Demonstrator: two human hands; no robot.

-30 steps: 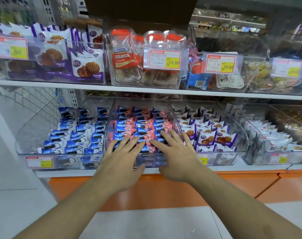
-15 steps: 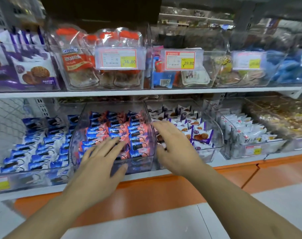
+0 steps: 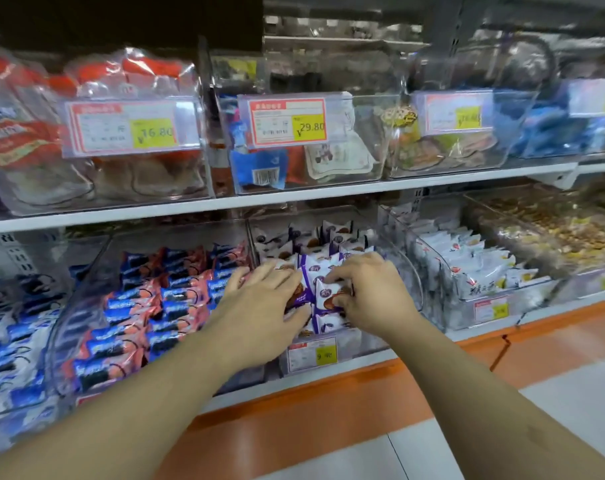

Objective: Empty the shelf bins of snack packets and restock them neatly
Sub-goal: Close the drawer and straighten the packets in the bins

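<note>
Clear glossy plastic bin [image 3: 403,271] holds purple-and-white snack packets [image 3: 323,292], shiny film wrap. Neighbouring blue-and-pink packets [image 3: 162,306] likewise glossy, crinkled film. Upper-shelf bags [image 3: 97,174] transparent plastic, wrinkled, catching light. Price labels [image 3: 287,123] matt paper behind clear plastic holders. Shelf edge [image 3: 328,194] smooth white painted metal. Base panel [image 3: 328,410] below shelf smooth orange, slight sheen. Floor [image 3: 571,410] pale, smooth tile with dark joint line.
</note>
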